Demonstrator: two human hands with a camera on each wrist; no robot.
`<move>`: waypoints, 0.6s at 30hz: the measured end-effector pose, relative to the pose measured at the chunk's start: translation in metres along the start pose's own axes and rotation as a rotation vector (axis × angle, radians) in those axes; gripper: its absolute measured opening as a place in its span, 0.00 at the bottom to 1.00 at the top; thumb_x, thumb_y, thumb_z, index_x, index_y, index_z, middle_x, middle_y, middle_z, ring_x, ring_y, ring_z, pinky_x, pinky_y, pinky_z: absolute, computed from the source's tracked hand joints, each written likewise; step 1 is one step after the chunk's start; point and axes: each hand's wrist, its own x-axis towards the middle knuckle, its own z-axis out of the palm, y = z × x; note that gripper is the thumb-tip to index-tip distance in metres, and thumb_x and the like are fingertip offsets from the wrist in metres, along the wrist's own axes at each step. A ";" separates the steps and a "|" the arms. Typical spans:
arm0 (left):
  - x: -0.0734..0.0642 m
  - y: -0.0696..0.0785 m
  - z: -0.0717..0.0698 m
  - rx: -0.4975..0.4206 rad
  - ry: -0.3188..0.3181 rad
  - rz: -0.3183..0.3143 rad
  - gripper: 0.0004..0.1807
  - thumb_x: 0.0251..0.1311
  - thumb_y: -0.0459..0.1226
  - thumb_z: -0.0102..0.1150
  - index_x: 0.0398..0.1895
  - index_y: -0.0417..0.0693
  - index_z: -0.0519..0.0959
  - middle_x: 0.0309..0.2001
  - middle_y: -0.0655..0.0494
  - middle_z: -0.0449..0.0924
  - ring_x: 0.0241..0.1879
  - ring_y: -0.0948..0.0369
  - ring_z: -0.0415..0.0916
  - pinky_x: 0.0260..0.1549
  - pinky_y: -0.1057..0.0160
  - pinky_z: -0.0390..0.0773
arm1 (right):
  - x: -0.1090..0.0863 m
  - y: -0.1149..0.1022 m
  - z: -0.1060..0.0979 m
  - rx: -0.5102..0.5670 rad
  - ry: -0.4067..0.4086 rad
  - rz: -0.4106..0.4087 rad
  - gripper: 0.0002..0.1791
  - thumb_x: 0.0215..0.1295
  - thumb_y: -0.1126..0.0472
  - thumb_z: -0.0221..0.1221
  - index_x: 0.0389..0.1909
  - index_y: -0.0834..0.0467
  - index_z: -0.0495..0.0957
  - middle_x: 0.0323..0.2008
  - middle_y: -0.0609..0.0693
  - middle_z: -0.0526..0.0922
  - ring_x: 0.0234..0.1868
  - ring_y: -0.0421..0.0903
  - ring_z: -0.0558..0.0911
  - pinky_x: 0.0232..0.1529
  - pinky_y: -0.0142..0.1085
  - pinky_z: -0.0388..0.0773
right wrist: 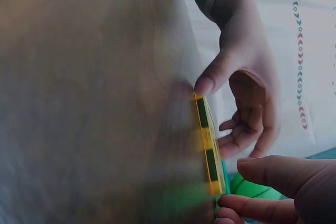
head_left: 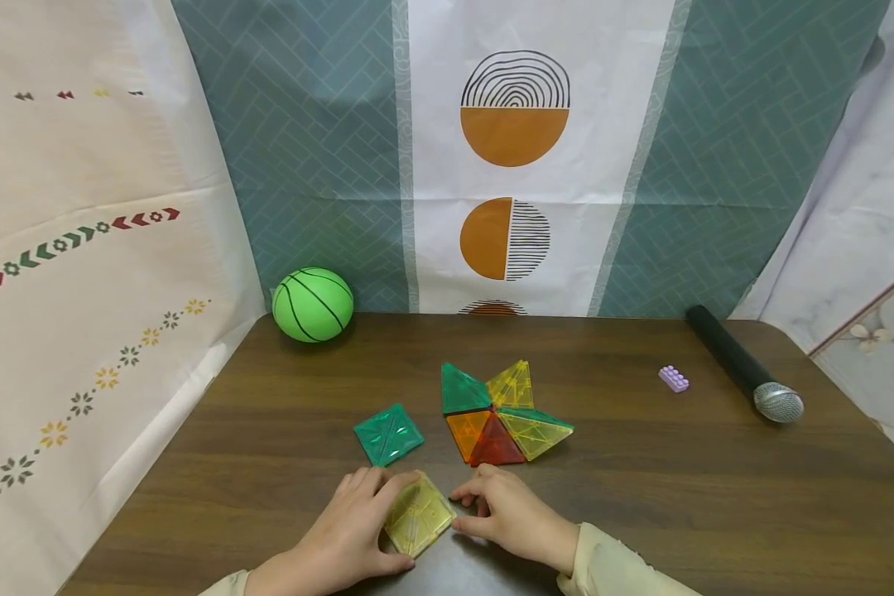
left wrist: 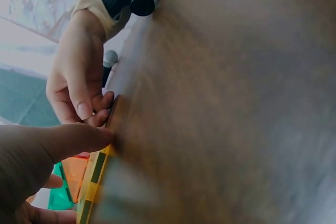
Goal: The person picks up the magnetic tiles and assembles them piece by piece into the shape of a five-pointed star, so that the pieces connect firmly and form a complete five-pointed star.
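In the head view my left hand (head_left: 350, 526) grips a translucent yellow magnetic tile square (head_left: 420, 515) at the table's near side. Its thumb is at the near corner and its fingers lie along the far-left edge. My right hand (head_left: 514, 513) is at the square's right corner, its thumb and index finger apart; whether they touch it I cannot tell. In the right wrist view the yellow square (right wrist: 208, 142) is seen edge-on, low over the table. Beyond it lie a green tile square (head_left: 389, 434) and a fan of triangular tiles, among them a red triangle (head_left: 496, 443).
A green ball (head_left: 313, 305) sits at the table's back left corner. To the right are a small purple toy brick (head_left: 674, 378) and a black microphone (head_left: 737, 356). Patterned cloths hang behind and to the left of the wooden table (head_left: 641, 497).
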 end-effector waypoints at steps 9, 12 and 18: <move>-0.003 0.004 0.008 -0.110 0.037 -0.020 0.44 0.35 0.47 0.78 0.61 0.53 0.69 0.48 0.59 0.71 0.49 0.61 0.67 0.51 0.51 0.71 | -0.003 0.001 -0.001 0.124 -0.036 0.012 0.17 0.60 0.56 0.65 0.46 0.63 0.83 0.31 0.45 0.78 0.29 0.28 0.71 0.32 0.24 0.71; -0.004 0.004 0.010 -0.127 0.037 -0.026 0.44 0.36 0.46 0.78 0.62 0.54 0.69 0.49 0.59 0.71 0.51 0.61 0.67 0.50 0.51 0.72 | -0.005 0.002 -0.001 0.196 -0.048 0.005 0.17 0.61 0.58 0.64 0.46 0.65 0.82 0.32 0.47 0.78 0.29 0.28 0.72 0.31 0.24 0.73; -0.005 0.005 0.011 -0.149 0.064 -0.013 0.46 0.37 0.46 0.78 0.65 0.55 0.67 0.51 0.58 0.71 0.52 0.61 0.68 0.48 0.55 0.76 | -0.008 0.005 -0.004 0.461 -0.100 0.044 0.19 0.63 0.63 0.60 0.50 0.72 0.79 0.31 0.56 0.81 0.23 0.31 0.73 0.20 0.28 0.75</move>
